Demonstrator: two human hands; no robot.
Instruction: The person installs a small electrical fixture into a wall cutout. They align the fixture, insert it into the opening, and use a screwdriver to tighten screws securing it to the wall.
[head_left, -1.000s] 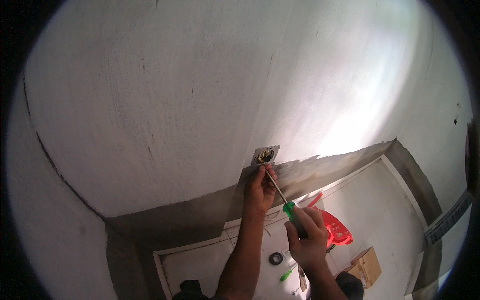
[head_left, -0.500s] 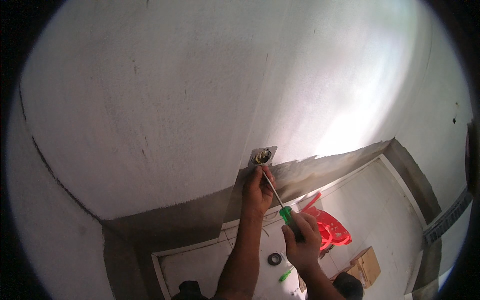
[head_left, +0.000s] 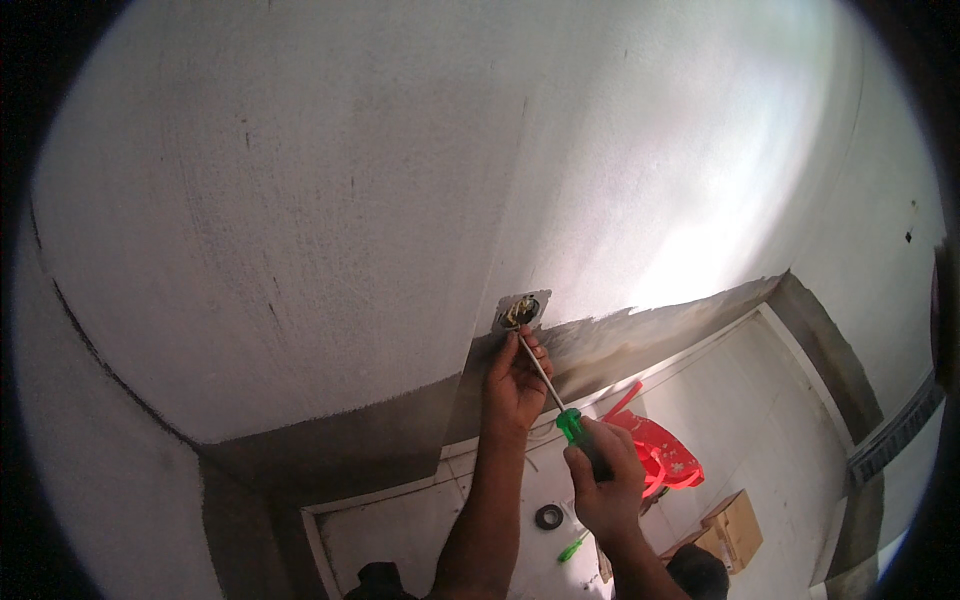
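A metal mounting frame (head_left: pixel 538 300) with yellowish wires (head_left: pixel 518 312) in its opening sits in the wall. At its lower edge, the fingers of my left hand (head_left: pixel 513 392) are bent together round the tip end of a screwdriver (head_left: pixel 540 372); what they pinch is hidden. My right hand (head_left: pixel 608 482) is closed round the screwdriver's green handle. The shaft slants up and left from there to the frame's lower edge, and its tip is hidden by the left fingers.
On the tiled floor below lie a black tape roll (head_left: pixel 549 517), a second green-handled screwdriver (head_left: pixel 571 549), a red bag-like item (head_left: pixel 668 452) and a brown cardboard box (head_left: pixel 736 530). A white skirting ledge (head_left: pixel 385 495) runs along the wall's foot.
The view has shifted slightly. My left fingers have changed their bend a little at the frame's lower edge. My right hand keeps its grip on the screwdriver.
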